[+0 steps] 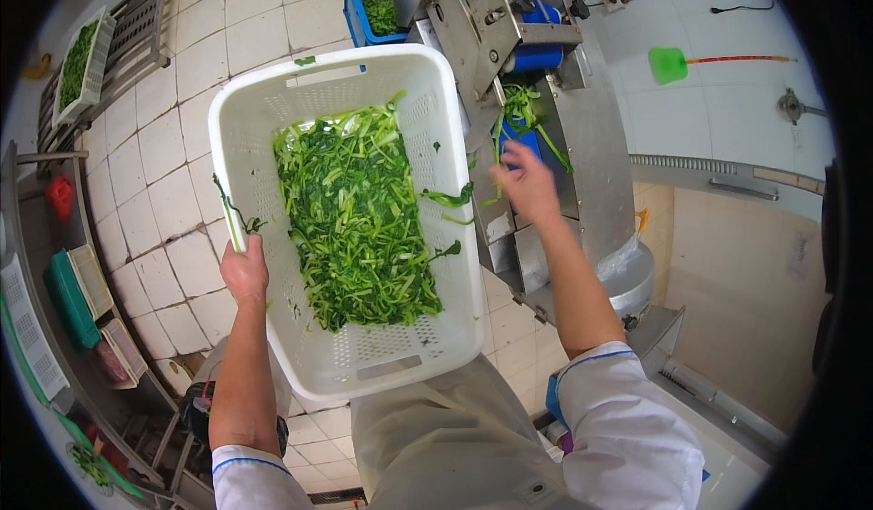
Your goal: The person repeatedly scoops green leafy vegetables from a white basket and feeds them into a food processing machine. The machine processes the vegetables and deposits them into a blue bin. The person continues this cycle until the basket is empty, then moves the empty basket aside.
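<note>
A white perforated plastic basket (453, 346) takes up the middle of the view, tilted up before me. Chopped leafy green vegetables (361, 217) cover much of its bottom. My left hand (245, 269) grips the basket's left rim, where a long green strand (235, 210) hangs over the edge. To the right of the basket, my right hand (528, 186) has its fingers apart and is slightly blurred. It is just below whole green stalks (522, 111) that lie on the blue feed belt (511, 140) of a steel cutting machine (477, 39). Loose leaves (450, 198) cling to the basket's right side.
A blue crate (354, 12) holding cut greens stands behind the basket. At the far left, another white basket (95, 77) of greens rests on a metal rack (136, 26). Shelving with a teal bin (71, 298) runs along the left. A green fly swatter (668, 65) hangs on the wall.
</note>
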`<state>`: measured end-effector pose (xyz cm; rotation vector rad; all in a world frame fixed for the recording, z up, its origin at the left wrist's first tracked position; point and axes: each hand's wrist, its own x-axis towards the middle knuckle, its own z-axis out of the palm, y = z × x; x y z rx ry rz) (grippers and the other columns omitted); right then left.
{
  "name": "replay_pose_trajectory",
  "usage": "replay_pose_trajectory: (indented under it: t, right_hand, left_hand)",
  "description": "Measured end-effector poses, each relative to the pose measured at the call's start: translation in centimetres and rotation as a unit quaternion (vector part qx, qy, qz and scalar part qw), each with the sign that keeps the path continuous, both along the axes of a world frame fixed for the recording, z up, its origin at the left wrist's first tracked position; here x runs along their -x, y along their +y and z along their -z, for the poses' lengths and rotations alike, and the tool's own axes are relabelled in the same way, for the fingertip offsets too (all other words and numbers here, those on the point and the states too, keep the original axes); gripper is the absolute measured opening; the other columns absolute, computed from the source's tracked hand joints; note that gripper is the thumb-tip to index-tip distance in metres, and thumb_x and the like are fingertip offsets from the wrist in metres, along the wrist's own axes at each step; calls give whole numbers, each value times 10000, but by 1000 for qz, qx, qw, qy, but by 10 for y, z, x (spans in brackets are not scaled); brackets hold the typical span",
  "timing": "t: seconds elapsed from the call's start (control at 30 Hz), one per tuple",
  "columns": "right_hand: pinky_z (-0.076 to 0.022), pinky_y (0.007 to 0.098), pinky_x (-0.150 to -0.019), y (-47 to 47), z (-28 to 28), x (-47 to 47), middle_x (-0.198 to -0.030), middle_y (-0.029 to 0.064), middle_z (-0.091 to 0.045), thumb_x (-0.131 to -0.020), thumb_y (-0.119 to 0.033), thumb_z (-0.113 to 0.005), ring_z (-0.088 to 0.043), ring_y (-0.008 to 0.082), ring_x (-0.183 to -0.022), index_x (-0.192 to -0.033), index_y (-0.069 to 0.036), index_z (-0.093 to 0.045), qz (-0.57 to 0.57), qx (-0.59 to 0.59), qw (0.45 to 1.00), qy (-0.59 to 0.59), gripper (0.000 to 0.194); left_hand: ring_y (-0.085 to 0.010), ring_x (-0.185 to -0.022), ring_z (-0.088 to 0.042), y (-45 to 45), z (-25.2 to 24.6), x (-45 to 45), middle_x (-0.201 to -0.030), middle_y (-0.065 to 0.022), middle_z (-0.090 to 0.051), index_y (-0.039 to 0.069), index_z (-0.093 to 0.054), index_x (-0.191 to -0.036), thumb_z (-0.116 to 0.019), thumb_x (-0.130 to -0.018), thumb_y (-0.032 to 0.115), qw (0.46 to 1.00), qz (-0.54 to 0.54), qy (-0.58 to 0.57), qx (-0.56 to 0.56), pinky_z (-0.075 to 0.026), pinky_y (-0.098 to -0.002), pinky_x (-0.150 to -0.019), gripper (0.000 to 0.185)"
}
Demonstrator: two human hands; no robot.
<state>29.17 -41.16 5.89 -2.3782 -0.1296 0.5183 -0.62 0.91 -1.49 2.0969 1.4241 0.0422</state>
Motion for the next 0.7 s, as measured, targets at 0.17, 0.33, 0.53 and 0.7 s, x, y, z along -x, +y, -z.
replay_pose_trajectory:
  t: [0.17,0.33,0.53,0.7]
  right_hand:
    - [-567,414,-916,23,-3,56,-1321,154,-602,-809,-258,-895,-664,318,-1062,-1503,-136,-524,-221,34,973,-65,796]
    - [-547,478,-878,30,-11,64,-1121,153,-567,-814,-286,-878,-632,371,-1010,-1416,-201,-550,-244,122,962,5,691]
    - [-565,498,-762,39,-8,68,-1031,153,-571,-928,-273,-770,-674,396,-908,-1261,-212,-613,-271,178,943,-74,374]
    - [-556,509,-676,48,10,74,-956,136,-582,-987,-277,-713,-672,401,-810,-1099,-187,-636,-262,233,923,-158,163]
  left_hand:
    - [-422,-817,-710,1,1,1,-876,-244,-740,-20,-739,-1006,-681,-889,483,1000,-3,3,8,-551,-501,-818,519]
    - [-438,-816,-708,0,2,1,-873,-255,-736,-3,-747,-1003,-685,-899,462,1000,-6,-6,3,-552,-517,-813,480]
    - [-431,-801,-704,0,2,0,-864,-245,-735,-1,-746,-998,-692,-895,469,1000,-3,6,-4,-554,-514,-807,484]
    - [-430,-799,-704,0,-1,-1,-859,-242,-734,4,-749,-1006,-690,-895,461,1000,-8,15,9,-555,-513,-805,474]
